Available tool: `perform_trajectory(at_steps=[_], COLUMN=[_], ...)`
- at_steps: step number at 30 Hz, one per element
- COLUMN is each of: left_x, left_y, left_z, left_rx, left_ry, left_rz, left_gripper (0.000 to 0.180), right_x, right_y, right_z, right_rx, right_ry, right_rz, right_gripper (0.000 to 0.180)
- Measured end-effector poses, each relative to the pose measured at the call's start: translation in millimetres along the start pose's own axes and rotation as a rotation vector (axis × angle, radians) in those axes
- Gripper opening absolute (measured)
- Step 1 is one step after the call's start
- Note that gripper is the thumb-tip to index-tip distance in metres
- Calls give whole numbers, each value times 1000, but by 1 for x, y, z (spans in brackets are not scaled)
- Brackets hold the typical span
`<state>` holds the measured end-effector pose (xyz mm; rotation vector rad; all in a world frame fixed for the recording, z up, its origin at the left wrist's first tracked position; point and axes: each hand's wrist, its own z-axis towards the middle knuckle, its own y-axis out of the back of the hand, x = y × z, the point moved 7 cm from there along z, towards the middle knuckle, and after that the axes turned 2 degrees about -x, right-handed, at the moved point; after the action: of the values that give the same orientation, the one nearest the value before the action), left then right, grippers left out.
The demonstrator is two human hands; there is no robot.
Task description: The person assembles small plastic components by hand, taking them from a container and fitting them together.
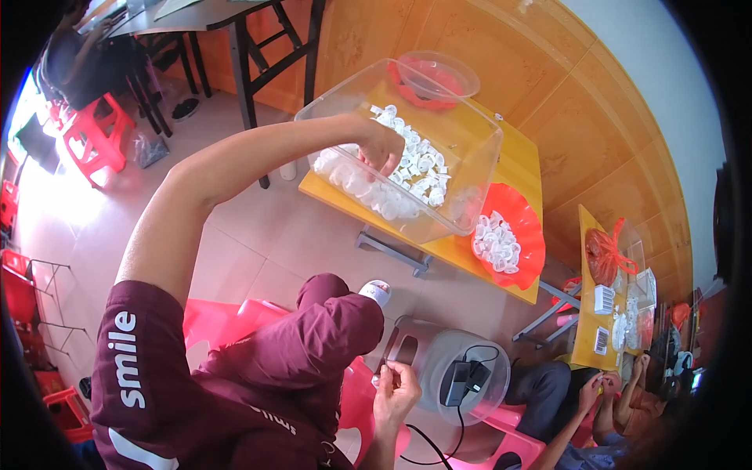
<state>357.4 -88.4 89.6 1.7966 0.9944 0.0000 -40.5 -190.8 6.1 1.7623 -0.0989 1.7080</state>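
My left hand (381, 149) reaches over the rim of a large clear plastic bin (478, 168), its fingers curled down at the pile of small white plastic parts (423, 160) inside. What those fingers grip, if anything, is hidden. Lower down, in front of my body, my right hand (398, 393) is closed in a pinch. A small thing shows at its fingertips, too small to name. More white parts lie in a red scalloped bowl (533, 227) beside the bin, on the yellow table (329, 194).
A clear round tub (454, 345) below the table holds a black power adapter (462, 380) with a cable. Behind the bin sits another red bowl (427, 78). At right, other people work by a second yellow table (587, 266). Red stools (106, 133) stand at left.
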Motion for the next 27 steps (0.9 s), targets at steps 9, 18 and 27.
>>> perform_trajectory(at_steps=[9,18,27], left_x=[-4,-1,-88], left_y=[-24,26,16], left_z=[28,-15,-126], left_rx=[147,-285,-408], left_ry=[-114,-100,-468], left_rz=[443,-396,-969], left_gripper=[26,21,17], right_x=[-8,4,5], right_y=[2,2,1], right_z=[2,2,1], right_rx=[-26,-26,-21], right_ry=[13,28,-60], right_rz=[-38,-80,-100], right_gripper=[3,2,6])
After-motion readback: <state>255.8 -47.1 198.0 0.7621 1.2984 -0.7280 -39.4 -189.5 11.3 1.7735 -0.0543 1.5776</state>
